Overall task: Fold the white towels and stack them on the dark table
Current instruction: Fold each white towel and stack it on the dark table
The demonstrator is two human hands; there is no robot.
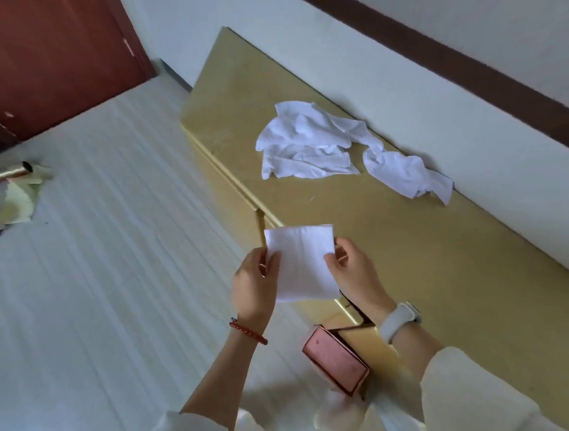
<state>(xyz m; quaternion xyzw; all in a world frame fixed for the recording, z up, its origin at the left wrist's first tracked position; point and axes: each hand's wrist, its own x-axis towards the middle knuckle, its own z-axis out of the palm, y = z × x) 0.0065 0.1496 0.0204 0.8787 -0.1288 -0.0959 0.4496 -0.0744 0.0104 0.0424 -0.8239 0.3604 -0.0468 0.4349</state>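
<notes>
At the bottom of the frame, two forearms in pale sleeves reach up toward the centre. The left hand (253,279), with a red bead bracelet (248,332) at the wrist, pinches the left edge of a folded white towel (300,264) between thumb and fingers. The right hand (353,271), with a white watch (400,319) on its wrist, pinches the towel's right edge the same way. The towel hangs as a flat, near-square piece in the air at centre frame, over the near edge of the gold-coloured table (427,257). Lower centre, a pink box (335,359) sits just below the right wrist, by the table's near corner. Farther up, in the upper centre, a heap of crumpled white towels (305,141) lies on the tabletop, and another crumpled towel (409,172) lies to its right, against the wall. At far left, a roll (4,174) and paper scraps lie on the pale floor. A red-brown door (50,56) fills the upper left corner.
</notes>
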